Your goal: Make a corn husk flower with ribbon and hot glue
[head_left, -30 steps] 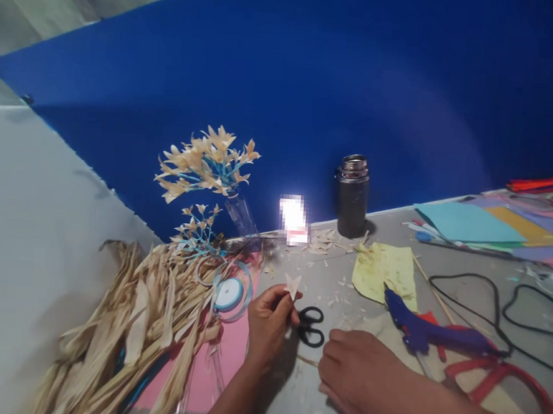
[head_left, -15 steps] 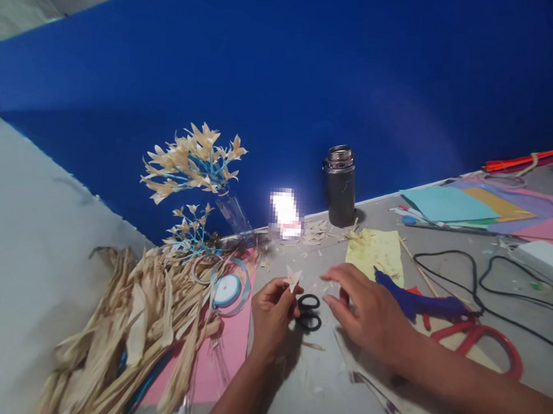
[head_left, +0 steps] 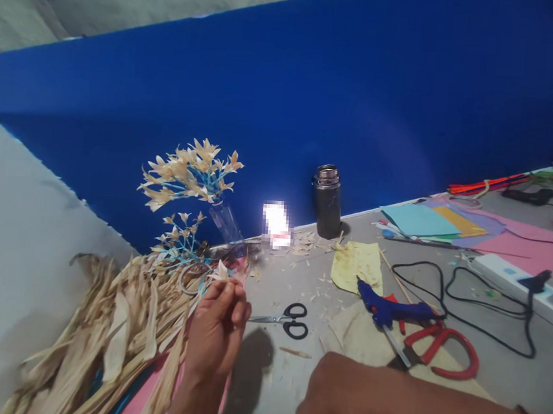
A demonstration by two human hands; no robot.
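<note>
My left hand (head_left: 217, 328) is closed, pinching a small pale flower (head_left: 221, 271) of dried husk between thumb and fingertips. It is raised over the edge of the husk pile. Black-handled scissors (head_left: 294, 321) lie on the table just right of it. Low in the view, my right hand (head_left: 333, 391) is bent down near the tabletop, its back toward me and its fingers hidden. Dried corn husks (head_left: 119, 328) heap up at the left. Behind them, a clear vase (head_left: 226, 221) holds husk flowers (head_left: 194, 171) on blue stems.
Right of centre lie a blue glue gun (head_left: 394, 308), large red-handled scissors (head_left: 455, 355) and a yellow paper (head_left: 357, 265). A dark flask (head_left: 328, 204) stands by the blue wall (head_left: 282, 107). Coloured sheets (head_left: 420, 221), a black cable (head_left: 458, 305) and a white power strip (head_left: 506, 274) occupy the right.
My left hand has moved left with the flower, uncovering the scissors' blades. My right hand has dropped down toward the near edge, its fingers now out of sight. The view has shifted slightly.
</note>
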